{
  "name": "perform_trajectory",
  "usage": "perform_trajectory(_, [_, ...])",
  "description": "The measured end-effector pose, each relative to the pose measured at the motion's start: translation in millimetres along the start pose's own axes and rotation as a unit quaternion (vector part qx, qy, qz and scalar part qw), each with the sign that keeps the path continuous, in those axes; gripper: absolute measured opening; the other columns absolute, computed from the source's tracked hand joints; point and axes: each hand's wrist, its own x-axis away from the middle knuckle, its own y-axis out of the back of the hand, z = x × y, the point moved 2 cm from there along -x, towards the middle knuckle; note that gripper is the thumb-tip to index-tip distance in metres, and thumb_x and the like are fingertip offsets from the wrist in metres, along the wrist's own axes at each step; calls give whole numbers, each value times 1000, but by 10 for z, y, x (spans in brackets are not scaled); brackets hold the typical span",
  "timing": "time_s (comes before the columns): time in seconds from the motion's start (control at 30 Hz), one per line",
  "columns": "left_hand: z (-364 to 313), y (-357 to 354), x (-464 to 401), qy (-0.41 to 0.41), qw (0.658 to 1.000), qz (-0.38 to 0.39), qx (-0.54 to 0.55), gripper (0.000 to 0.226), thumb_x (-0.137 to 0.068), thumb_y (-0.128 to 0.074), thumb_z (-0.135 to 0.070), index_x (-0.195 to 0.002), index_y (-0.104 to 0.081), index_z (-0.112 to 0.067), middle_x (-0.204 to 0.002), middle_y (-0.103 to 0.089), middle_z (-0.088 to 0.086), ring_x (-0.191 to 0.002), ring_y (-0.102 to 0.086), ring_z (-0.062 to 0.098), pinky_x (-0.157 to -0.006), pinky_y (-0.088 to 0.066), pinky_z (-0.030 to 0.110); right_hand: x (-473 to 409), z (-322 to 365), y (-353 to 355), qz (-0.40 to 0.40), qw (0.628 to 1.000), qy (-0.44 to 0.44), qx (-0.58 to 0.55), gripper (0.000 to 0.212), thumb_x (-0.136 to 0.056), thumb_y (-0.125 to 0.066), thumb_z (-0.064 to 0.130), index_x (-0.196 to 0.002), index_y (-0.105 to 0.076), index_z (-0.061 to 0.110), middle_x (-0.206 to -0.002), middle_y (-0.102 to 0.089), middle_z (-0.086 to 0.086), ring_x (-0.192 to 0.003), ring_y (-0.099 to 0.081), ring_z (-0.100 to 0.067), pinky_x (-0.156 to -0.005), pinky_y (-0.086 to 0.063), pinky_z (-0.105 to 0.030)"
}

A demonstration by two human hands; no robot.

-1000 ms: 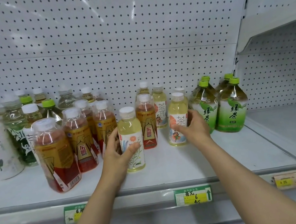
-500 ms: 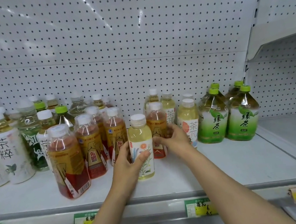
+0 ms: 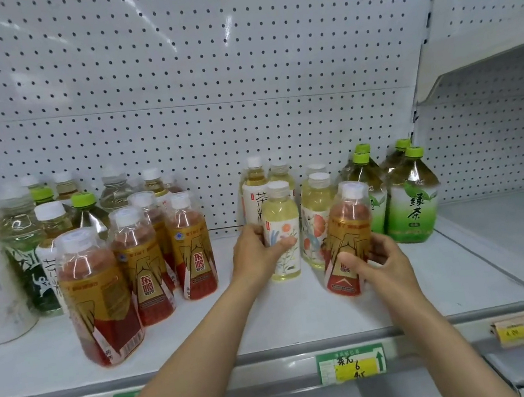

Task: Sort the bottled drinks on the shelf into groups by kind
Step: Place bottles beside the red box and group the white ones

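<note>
- The right hand [image 3: 380, 260] gripped the lone red-and-gold bottle [image 3: 348, 239], thumb across the front of the label and fingers curled behind it. It sat at about 3 o'clock from the middle of the shelf [image 3: 305, 314], in front of the pale yellow bottles.
- That bottle leaned, its cap tipped toward 1 o'clock and its base toward 7 o'clock, so its long axis ran slightly off upright. I could not tell whether the base touched the shelf or hung just above it.
- Judging by the task, it was held this way because it stood among drinks of another kind and belonged with the red-and-gold group [image 3: 147, 259] at 9 o'clock.
- The left hand [image 3: 257, 255] held the yellow floral bottle [image 3: 282, 232] round its lower label, thumb in front and fingers wrapped on the far side. That bottle stood upright, cap toward 12 o'clock, base on the shelf.
- This grip seemed meant to bring the yellow bottle up beside its matching neighbour [image 3: 316, 220], at 3 o'clock from it and close.
- The green-capped tea bottles [image 3: 410, 196] stood farther out at 3 o'clock, upright and already together.
- The open stretch of shelf between the two clusters looked like the route for the red bottle.
</note>
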Motion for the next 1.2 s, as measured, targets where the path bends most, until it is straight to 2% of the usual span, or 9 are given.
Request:
perform_trajectory(0.13, [-17,-106,-123,-45,991,-20,-125,72,-66,-72,-74,-115,-55,-24,-120,-57,0,-116,-52,21,-94,-52,47,9,-62,-7,6,1000,20,9,63,-79,-84,22,-133,-52,26,-122,-62,9,-107,-55,3,-74,-45,-15])
perform_trajectory(0.27, [-4,7,-239,-21,987,-130,87,55,-92,-53,-63,-125,-52,-18,-128,-49,2,-121,-49,20,-103,-46,45,-6,-100,-3,16,1000,23,7,58,-79,-84,24,-127,-52,33,-123,-63,12,-110,-59,-3,-77,-49,-20])
perform_trajectory(0.4, [-103,36,-517,5,987,-28,155,61,-98,-49,-57,-150,-39,-28,-146,-50,-3,-130,-49,16,-105,-43,40,0,-102,-2,20,1000,23,3,55,-81,-83,23,-125,-52,34,-122,-62,12,-106,-58,-1,-76,-49,-20])
perform_trajectory(0.5, [-119,36,-636,16,993,-4,116,64,-93,-61,-55,-150,-39,-36,-146,-50,1,-128,-54,23,-104,-47,45,8,-88,-1,26,999,25,4,54,-81,-82,22,-125,-52,34,-121,-62,15,-106,-58,1,-76,-48,-18])
perform_trajectory(0.6, [-99,56,-655,30,993,-4,112,62,-92,-71,-34,-147,-46,-24,-136,-60,3,-115,-59,21,-99,-51,43,-8,-106,1,25,999,20,4,56,-80,-83,24,-125,-51,35,-121,-63,15,-108,-58,1,-79,-49,-19])
perform_trajectory(0.73, [-115,106,-562,64,993,-39,95,65,-84,-79,-35,-139,-51,-15,-134,-61,9,-116,-63,28,-101,-52,52,-34,-132,12,28,999,19,-1,56,-79,-84,25,-123,-50,38,-121,-63,12,-110,-58,-1,-80,-50,-21])
perform_trajectory(0.83, [-155,137,-348,78,984,-66,145,60,-86,-77,-29,-138,-48,-15,-133,-62,6,-116,-62,26,-101,-52,52,-41,-143,9,29,999,20,1,61,-79,-84,27,-128,-49,36,-125,-63,6,-111,-59,-5,-82,-52,-24])
perform_trajectory(1.07, [-241,366,383,53,977,-49,202,51,-85,-78,-23,-131,-58,-15,-117,-70,1,-106,-68,19,-91,-57,41,-14,-125,15,18,999,20,27,66,-80,-83,29,-136,-49,30,-124,-63,3,-106,-60,-4,-81,-51,-25])
perform_trajectory(1.2, [-385,699,785,24,968,-40,247,42,-84,-79,-20,-123,-63,-19,-109,-74,-4,-91,-73,7,-72,-57,23,25,-36,-46,-18,997,10,78,69,-75,-86,38,-135,-54,24,-126,-66,-1,-112,-64,-21,-96,-55,-44])
